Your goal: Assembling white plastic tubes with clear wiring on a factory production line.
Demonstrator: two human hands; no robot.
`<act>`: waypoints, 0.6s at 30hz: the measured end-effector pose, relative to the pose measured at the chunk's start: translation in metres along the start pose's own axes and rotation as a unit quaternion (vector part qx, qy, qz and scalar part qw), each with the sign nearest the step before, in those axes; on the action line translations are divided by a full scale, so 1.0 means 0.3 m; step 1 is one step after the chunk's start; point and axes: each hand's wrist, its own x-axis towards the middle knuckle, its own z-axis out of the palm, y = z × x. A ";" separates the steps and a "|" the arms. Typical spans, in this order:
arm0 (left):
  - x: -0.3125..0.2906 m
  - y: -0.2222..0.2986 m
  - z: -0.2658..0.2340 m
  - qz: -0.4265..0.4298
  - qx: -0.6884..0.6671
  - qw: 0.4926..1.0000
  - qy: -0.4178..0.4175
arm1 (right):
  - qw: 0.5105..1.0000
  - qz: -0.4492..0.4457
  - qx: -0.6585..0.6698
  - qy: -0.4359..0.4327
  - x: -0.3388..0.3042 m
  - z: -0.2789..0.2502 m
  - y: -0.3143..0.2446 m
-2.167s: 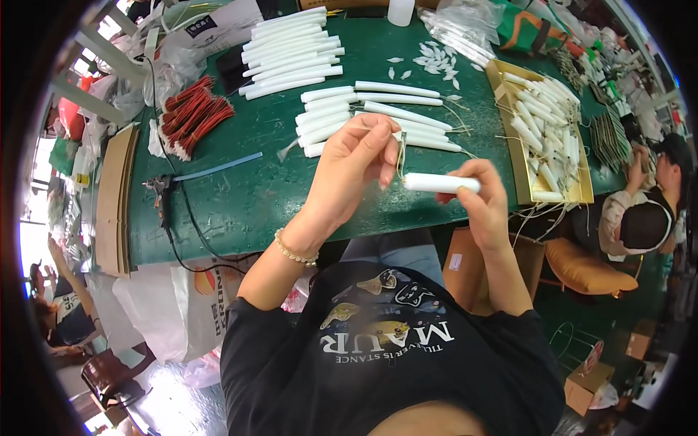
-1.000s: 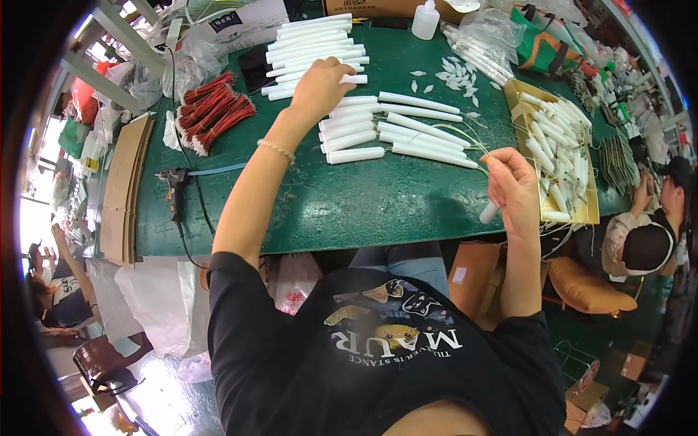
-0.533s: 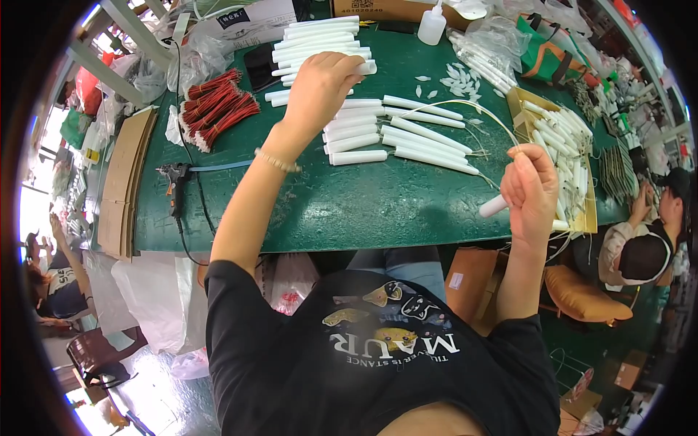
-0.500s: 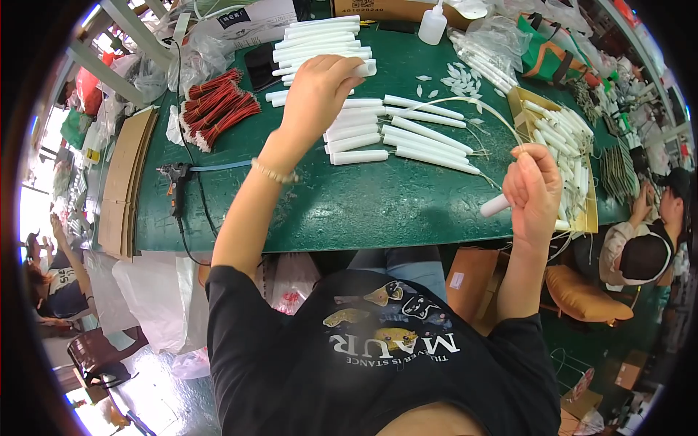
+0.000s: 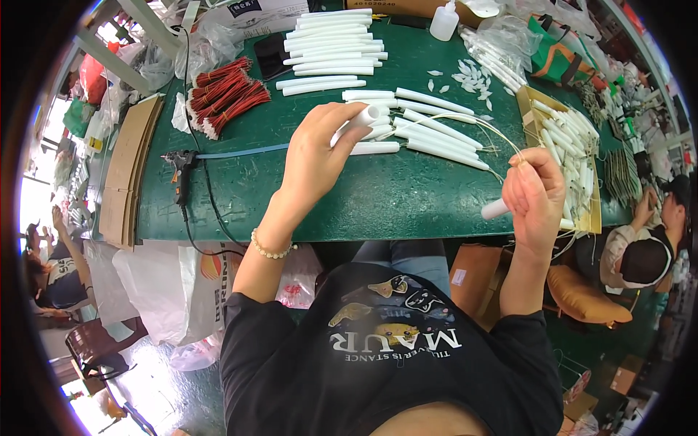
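Note:
My left hand (image 5: pixel 318 149) is closed round a hollow white tube (image 5: pixel 369 115), its open end facing right. Over at the right, my right hand (image 5: pixel 536 187) is closed on a white tube (image 5: pixel 495 209), whose end sticks out below the fingers. Thin pale wires (image 5: pixel 502 133) arch leftward from the pinched fingertips of that hand, over the tubes on the table. Between the hands lies a group of white tubes (image 5: pixel 440 138) with wires at their right ends. A stack of plain white tubes (image 5: pixel 334 43) lies farther back.
Bundled red wires (image 5: pixel 229 94) and a glue gun (image 5: pixel 180 174) with its cord lie at the left of the green table (image 5: pixel 349 203). A tube-filled yellow box (image 5: pixel 594 196) stands at the right. Behind are a squeeze bottle (image 5: pixel 443 23) and small white pieces (image 5: pixel 472 76). Other people sit at both sides.
My left hand has come nearer from the tube stack, bringing a white tube with it, and is now beside the wired tubes. The right hand has barely moved.

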 end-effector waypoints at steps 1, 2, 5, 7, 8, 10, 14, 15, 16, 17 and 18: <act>-0.002 0.000 0.001 0.000 0.000 1.000 0.001 | 1.000 0.003 -0.008 0.005 -0.002 0.000 0.000; -0.003 0.002 0.002 0.000 -0.004 1.000 0.001 | 1.000 0.005 -0.015 0.009 -0.003 0.000 -0.001; -0.005 -0.002 0.005 0.003 -0.006 1.000 0.009 | 1.000 -0.019 0.009 0.002 0.000 -0.004 -0.011; -0.006 -0.004 0.007 0.005 -0.005 1.000 0.016 | 1.000 -0.025 0.010 0.002 0.005 -0.004 -0.019; -0.006 -0.003 0.008 0.004 -0.008 1.000 0.017 | 0.999 -0.031 0.012 0.003 0.007 -0.005 -0.022; -0.006 0.000 0.008 0.002 -0.012 1.000 0.018 | 1.000 -0.027 0.013 0.004 0.007 -0.002 -0.021; -0.008 0.001 0.005 0.002 -0.008 1.000 0.018 | 1.000 -0.001 -0.008 0.010 0.003 0.001 -0.001; -0.008 0.002 0.004 0.006 -0.002 1.000 0.020 | 1.000 -0.001 -0.008 0.009 0.001 -0.002 0.001; -0.008 0.004 0.002 0.006 -0.002 1.000 0.020 | 1.000 0.006 -0.015 0.001 0.000 -0.008 0.002; -0.009 0.006 0.001 0.002 -0.005 1.000 0.011 | 1.000 0.013 -0.022 -0.007 -0.001 -0.011 0.003; -0.010 0.007 0.000 -0.002 -0.008 1.000 0.002 | 1.000 0.013 -0.022 -0.007 -0.002 -0.010 0.003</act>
